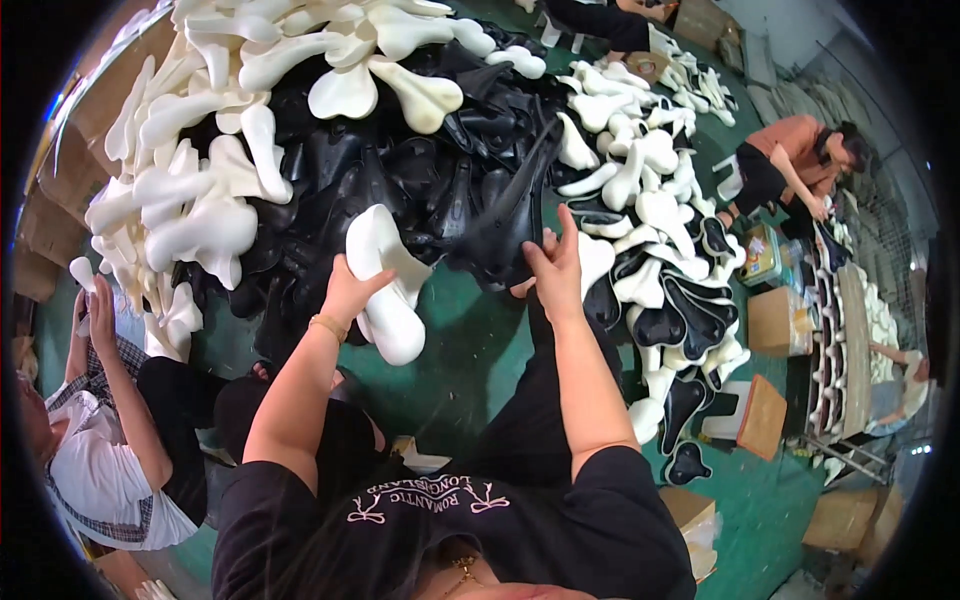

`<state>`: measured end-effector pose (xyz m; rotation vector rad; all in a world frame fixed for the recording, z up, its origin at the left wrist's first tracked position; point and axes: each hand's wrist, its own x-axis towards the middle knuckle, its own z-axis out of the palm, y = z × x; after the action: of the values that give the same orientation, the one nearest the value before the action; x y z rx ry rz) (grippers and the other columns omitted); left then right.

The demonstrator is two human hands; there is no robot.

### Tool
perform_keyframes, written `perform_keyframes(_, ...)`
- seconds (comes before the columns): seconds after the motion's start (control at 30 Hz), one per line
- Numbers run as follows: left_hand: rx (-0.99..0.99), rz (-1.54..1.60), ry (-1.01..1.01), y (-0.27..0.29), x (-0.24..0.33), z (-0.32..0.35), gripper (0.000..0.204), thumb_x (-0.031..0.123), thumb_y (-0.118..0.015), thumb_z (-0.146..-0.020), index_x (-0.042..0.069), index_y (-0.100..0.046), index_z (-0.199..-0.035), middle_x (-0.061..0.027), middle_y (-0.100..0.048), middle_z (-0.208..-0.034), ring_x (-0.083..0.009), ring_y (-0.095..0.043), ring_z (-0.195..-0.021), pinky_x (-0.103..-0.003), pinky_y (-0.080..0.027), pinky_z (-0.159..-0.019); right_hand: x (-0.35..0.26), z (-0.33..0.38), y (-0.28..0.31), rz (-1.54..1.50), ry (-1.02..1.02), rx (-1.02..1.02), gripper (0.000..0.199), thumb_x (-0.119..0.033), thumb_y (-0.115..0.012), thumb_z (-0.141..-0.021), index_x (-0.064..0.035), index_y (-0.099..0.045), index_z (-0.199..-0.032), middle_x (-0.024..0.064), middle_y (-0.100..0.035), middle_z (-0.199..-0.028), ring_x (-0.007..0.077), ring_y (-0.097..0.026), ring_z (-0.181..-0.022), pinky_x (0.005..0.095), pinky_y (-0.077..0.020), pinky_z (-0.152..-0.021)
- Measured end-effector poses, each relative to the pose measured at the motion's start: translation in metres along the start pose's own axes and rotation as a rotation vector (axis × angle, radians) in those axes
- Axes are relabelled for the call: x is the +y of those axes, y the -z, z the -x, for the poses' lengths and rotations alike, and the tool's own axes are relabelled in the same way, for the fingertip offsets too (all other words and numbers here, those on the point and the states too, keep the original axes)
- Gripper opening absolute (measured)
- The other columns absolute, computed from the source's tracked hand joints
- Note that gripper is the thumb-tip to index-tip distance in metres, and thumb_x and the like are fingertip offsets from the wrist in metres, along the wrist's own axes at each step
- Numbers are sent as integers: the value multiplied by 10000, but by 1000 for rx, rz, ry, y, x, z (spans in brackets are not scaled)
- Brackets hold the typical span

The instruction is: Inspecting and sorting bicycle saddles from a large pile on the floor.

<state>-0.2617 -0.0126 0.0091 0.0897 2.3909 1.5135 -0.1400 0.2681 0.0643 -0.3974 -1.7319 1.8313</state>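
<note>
My left hand (350, 292) is closed on a white bicycle saddle foam pad (396, 325), thumb on its face and fingers behind the edge. The pad stands tilted over the green floor, its hollow side partly turned from view. With my right hand (558, 268) I grip a black plastic saddle base (502, 228) by its edge, thumb in front and index finger stretched upward. Its narrow nose points up and to the right. Pad and base are held apart. Just beyond them lies a heap of similar black saddle bases (345, 165).
White saddle pads (205, 210) are piled at the left and back. More white pads and black shells (685, 305) lie at the right. Co-workers sit left (120, 440) and right (800, 165). Cardboard boxes (778, 322) and a rack (850, 350) stand at the right.
</note>
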Motion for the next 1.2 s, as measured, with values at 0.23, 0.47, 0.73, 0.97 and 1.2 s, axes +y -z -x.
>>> perform_keyframes(0.23,-301,-9,-369,-18,77,72,794,302,-842,-631,-13,-437,-1237,-143,-583,-1107,-231,-573,-1054,-334,-448,-925,-7,23,18,-560,-325,-253,390,-339,-535,-926,-37,-588,-1167,156,-641,-1076,172,-641,-798,233,-512,-645)
perform_keyframes(0.47,-295,172,-183,-21,63,92,721,374,-832,-650,-6,-488,-1158,-137,-620,-1041,-236,-625,-935,-346,-490,-853,-5,31,-30,-353,-503,-716,202,-128,-605,-915,14,-644,-1052,5,-634,-1009,60,-589,-809,198,-485,-708)
perform_keyframes(0.73,4,-359,-242,5,72,96,647,523,-786,-618,51,-559,-998,-154,-665,-880,-335,-657,-857,-398,-508,-762,10,39,-33,-181,-318,-534,169,-102,-640,-885,57,-666,-935,39,-573,-1153,110,-520,-1008,234,-394,-875)
perform_keyframes(0.97,-170,631,35,48,36,74,416,286,-696,-852,6,-548,-1121,-61,-644,-969,-154,-629,-836,-317,-519,-758,8,24,-24,183,38,-500,199,-173,-570,-942,-17,-629,-1050,0,-623,-842,55,-567,-649,173,-438,-561)
perform_keyframes(1.2,-244,1145,155,29,18,74,432,385,-553,-935,108,-480,-1259,-45,-625,-1086,-169,-605,-964,-342,-493,-842,3,50,-13,213,24,-291,247,-120,-632,-891,5,-646,-1104,6,-447,-856,112,-454,-809,232,-387,-739)
